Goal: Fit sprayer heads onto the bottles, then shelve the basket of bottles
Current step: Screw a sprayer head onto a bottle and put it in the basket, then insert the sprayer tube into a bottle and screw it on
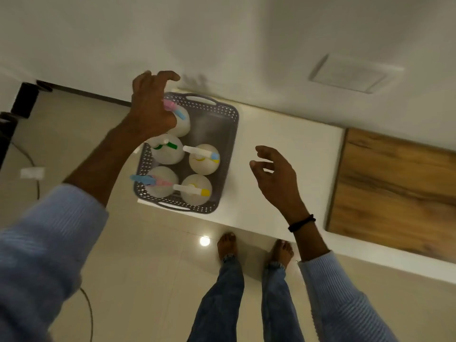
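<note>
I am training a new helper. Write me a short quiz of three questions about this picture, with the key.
1. How many bottles stand in the basket?
2. The left hand is over: A the basket; B a sink; C a stove.
3. True or false: the right hand holds a bottle.
Key: 1 five; 2 A; 3 false.

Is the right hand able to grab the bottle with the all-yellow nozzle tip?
Probably yes. The right hand hovers open beside the basket, and nothing lies between it and that bottle, whose top is uncovered.
</note>
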